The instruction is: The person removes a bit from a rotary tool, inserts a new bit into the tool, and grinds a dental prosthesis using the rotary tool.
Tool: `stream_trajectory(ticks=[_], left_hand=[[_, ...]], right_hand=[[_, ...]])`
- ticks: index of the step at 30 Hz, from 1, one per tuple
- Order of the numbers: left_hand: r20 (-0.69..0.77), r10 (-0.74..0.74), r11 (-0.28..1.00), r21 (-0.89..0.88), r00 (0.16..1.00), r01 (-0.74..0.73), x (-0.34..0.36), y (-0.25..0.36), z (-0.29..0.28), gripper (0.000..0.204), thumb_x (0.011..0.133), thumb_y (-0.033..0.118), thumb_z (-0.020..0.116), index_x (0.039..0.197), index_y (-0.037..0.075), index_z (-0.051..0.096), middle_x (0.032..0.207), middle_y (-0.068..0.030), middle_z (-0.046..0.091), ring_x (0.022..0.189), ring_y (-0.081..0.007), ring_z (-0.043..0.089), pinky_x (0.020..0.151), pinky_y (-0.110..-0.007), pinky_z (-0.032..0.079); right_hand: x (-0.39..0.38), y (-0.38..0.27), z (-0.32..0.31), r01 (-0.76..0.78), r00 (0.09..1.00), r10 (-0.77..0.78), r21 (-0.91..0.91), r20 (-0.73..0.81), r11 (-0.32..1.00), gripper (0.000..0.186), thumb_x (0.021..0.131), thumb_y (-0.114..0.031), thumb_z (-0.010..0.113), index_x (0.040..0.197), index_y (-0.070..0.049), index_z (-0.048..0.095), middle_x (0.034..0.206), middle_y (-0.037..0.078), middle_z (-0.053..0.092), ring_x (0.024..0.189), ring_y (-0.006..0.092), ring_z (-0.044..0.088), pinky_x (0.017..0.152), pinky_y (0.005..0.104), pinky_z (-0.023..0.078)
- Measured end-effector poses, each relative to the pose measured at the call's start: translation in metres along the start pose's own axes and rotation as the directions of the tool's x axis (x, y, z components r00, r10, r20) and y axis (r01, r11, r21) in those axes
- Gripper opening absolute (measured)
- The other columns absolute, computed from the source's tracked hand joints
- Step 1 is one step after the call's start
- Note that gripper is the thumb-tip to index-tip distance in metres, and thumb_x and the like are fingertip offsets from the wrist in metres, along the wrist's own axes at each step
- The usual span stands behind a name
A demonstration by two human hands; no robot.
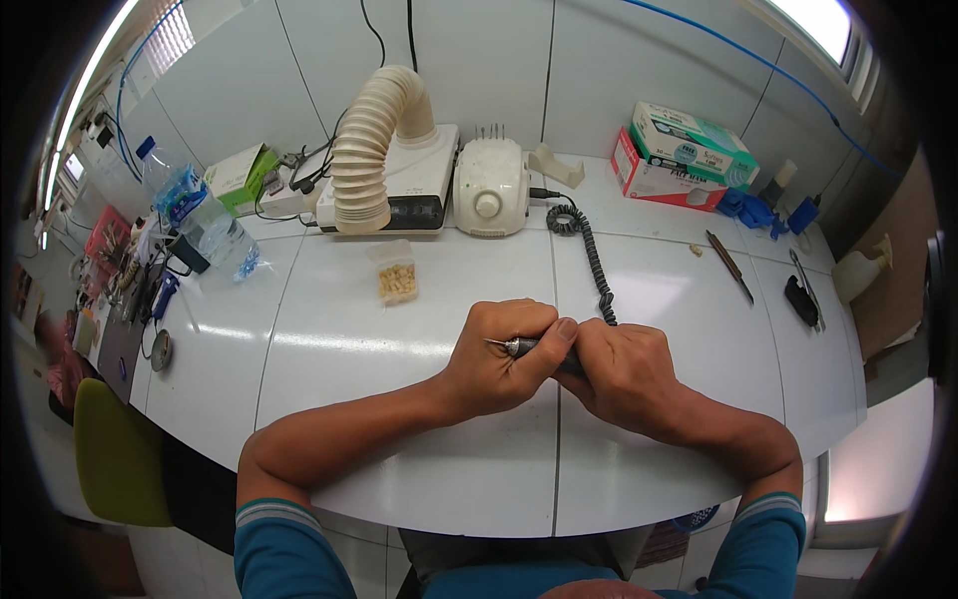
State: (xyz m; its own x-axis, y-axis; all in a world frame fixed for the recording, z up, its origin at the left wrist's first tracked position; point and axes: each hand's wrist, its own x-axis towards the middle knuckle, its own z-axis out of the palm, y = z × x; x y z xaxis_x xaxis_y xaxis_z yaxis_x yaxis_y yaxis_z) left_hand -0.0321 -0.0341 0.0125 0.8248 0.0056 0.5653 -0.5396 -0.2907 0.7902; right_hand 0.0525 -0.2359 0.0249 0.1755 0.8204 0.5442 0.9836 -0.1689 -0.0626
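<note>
My left hand (499, 364) and my right hand (624, 374) are closed around a dark rotary handpiece (522, 347) over the white tabletop (349, 369), the left at its front, the right at its back. The handpiece's thin metal tip points left. A black coiled cord (594, 260) runs from behind my right hand back to a white control unit (489, 195) with a knob and several small bits on top. Behind my left hand lies a clear bag of small yellowish pieces (397, 283).
A dust extractor (419, 170) with a ribbed hose stands at the back. Water bottles (210, 230) and tools crowd the left. Stacked boxes (679, 160), a slim brown tool (728, 265), tweezers (808, 290) and a spray bottle (863, 270) are at the right. A green chair (110, 459) stands left.
</note>
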Motion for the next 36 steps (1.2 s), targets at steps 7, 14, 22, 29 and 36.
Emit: stream_trajectory(ticks=[7,14,22,29,36], left_hand=[[-0.073,-0.218,0.969,-0.136,0.973,0.207,-0.006,-0.009,0.003,0.054,0.118,0.032,0.065,0.076,0.000,0.054,0.068,0.0023,0.050,0.069,-0.0055,0.042,0.057,-0.031,0.034],[0.002,-0.163,0.986,-0.031,0.987,0.163,-0.009,-0.025,-0.002,0.057,0.118,0.039,0.066,0.078,0.001,0.054,0.069,0.0022,0.047,0.070,-0.0070,0.039,0.058,-0.031,0.034],[-0.003,-0.109,0.993,-0.035,0.994,0.109,-0.003,-0.023,-0.006,0.057,0.114,0.036,0.073,0.073,-0.001,0.055,0.063,-0.0056,0.046,0.063,-0.0131,0.039,0.057,-0.036,0.033],[0.049,-0.064,0.998,-0.013,0.997,0.065,-0.008,-0.020,-0.006,0.052,0.116,0.030,0.066,0.074,0.003,0.050,0.064,-0.0005,0.043,0.063,-0.0094,0.037,0.055,-0.033,0.032],[0.215,0.348,0.921,0.105,0.912,-0.376,0.000,-0.014,-0.010,0.042,0.100,0.025,0.083,0.074,0.009,0.055,0.067,-0.0059,0.045,0.064,-0.0284,0.042,0.063,-0.041,0.037]], right_hand=[[0.004,0.003,0.008,-0.044,0.993,0.045,0.013,-0.109,0.999,0.041,0.091,-0.032,0.095,0.101,-0.006,0.064,0.078,0.005,0.063,0.058,0.0224,0.065,0.053,0.0370,0.051],[-0.002,0.013,0.017,-0.059,0.986,0.077,0.124,-0.147,0.991,0.041,0.087,-0.028,0.097,0.108,-0.006,0.069,0.090,0.007,0.067,0.062,0.0243,0.067,0.054,0.0380,0.051],[0.002,0.016,0.009,-0.047,0.988,0.075,0.198,-0.135,0.979,0.034,0.092,-0.027,0.093,0.108,-0.005,0.072,0.088,0.008,0.069,0.064,0.0256,0.068,0.056,0.0395,0.051],[0.009,0.021,-0.015,-0.275,0.938,0.142,0.432,0.315,0.859,0.038,0.109,-0.042,0.073,0.113,-0.004,0.071,0.089,0.011,0.070,0.072,0.0292,0.071,0.066,0.0425,0.053],[0.013,0.043,-0.028,-0.785,0.563,-0.315,0.614,0.764,0.086,0.065,0.121,-0.060,0.044,0.127,-0.002,0.072,0.087,0.002,0.062,0.085,0.0140,0.060,0.077,0.0345,0.051]])
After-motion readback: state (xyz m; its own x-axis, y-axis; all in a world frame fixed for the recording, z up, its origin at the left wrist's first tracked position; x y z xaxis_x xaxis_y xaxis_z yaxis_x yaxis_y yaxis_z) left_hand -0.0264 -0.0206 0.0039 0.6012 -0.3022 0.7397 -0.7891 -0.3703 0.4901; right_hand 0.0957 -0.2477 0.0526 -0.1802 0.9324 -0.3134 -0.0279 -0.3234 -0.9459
